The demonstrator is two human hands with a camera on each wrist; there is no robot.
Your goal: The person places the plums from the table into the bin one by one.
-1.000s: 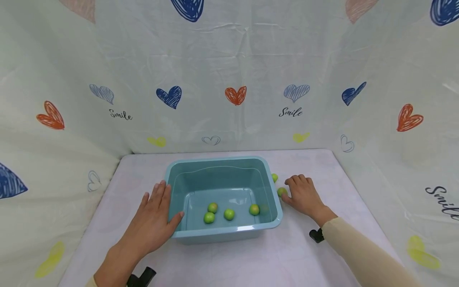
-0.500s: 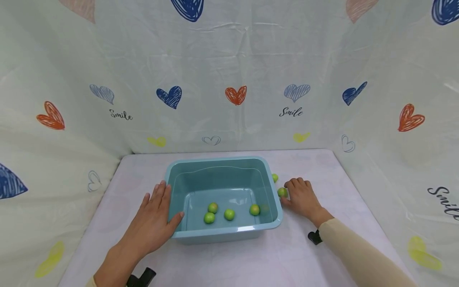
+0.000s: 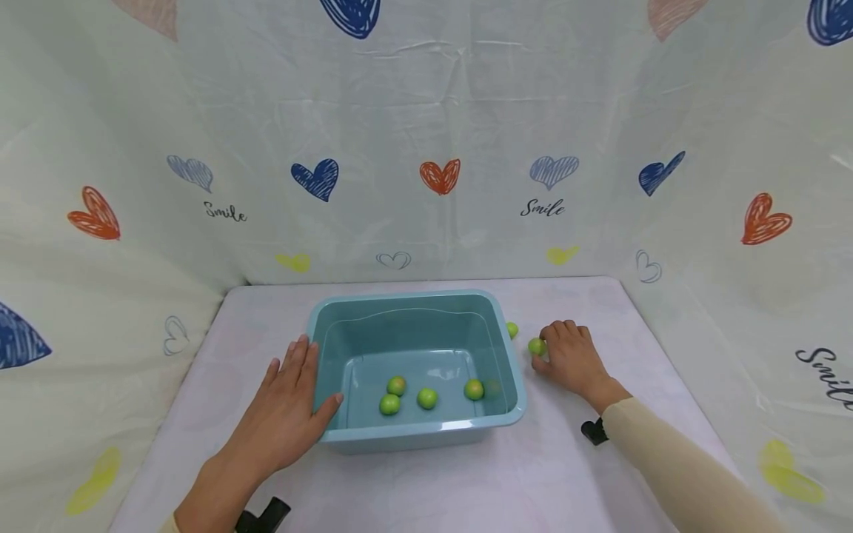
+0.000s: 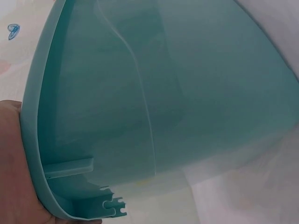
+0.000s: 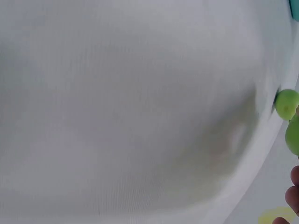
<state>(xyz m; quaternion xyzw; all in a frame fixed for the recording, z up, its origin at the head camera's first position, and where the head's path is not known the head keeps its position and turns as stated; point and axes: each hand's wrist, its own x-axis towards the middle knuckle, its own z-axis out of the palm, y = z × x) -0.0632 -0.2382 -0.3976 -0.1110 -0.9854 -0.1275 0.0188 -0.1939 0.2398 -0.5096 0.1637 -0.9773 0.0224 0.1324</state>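
A light blue plastic basin (image 3: pixel 420 437) stands on the table with several small round green fruits (image 3: pixel 427 398) on its floor. My left hand (image 3: pixel 283 407) rests on its left rim, fingers straight along the outside and thumb over the edge. The left wrist view shows the outer wall of the basin (image 4: pixel 163 93) close up. To the right of the basin, my right hand (image 3: pixel 573 359) pinches one green fruit (image 3: pixel 537 346) between thumb and fingers. That held fruit (image 5: pixel 293 135) appears at the right edge of the right wrist view, with fingertips (image 5: pixel 293 198) below it.
Another green fruit (image 3: pixel 512 330) lies against the outside of the basin's right side, partly hidden by the rim. A white cloth covers the table (image 3: pixel 520 481). Behind it and at both sides hangs a white curtain (image 3: pixel 373 104) printed with hearts.
My right hand has closed on the nearer green fruit and drawn it right, away from the basin and slightly up in view. The left hand and basin have stayed put.
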